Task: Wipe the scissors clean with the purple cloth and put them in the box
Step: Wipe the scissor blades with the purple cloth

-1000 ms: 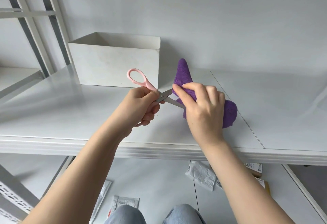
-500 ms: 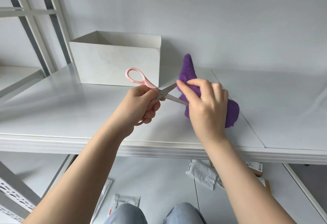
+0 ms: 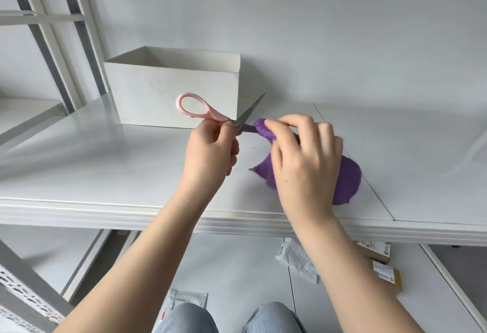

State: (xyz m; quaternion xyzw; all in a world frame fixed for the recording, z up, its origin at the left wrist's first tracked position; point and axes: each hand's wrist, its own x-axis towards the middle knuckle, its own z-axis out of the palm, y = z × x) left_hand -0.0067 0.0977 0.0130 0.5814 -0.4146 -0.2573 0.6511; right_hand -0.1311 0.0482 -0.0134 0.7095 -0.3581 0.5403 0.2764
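Item: scissors [image 3: 238,119], pink handles, grey metal blades, held above the desk [image 3: 105,164] in front of the box [image 3: 174,93], not inside it. Blades spread apart: one points up-right across the box's front corner, the other runs right into the purple cloth [image 3: 264,128]. Left hand [image 3: 210,151] grips the scissors at the handle near the pivot, fingers [image 3: 232,145] curled round the lower loop, which is hidden in the fist; upper pink loop sticks out free to the upper left. Right hand [image 3: 303,159] holds the cloth, fingertips [image 3: 274,124] pinching a fold of it over the lower blade, just beside the pivot; blade tip hidden w/ cloth around it. Cloth: purple, ribbed/fuzzy texture, bunched at the pinch, rest hanging under the palm w/ a rounded lobe showing right of the wrist, resting on or just over the desk, cannot tell which. Box: white, open-topped, rectangular, back-centre of desk. Desk: white, glossy, seam line on the right. Misc: white metal rack frame at left; paper packets and small cartons on the floor below; knees in blue jeans at bottom edge.
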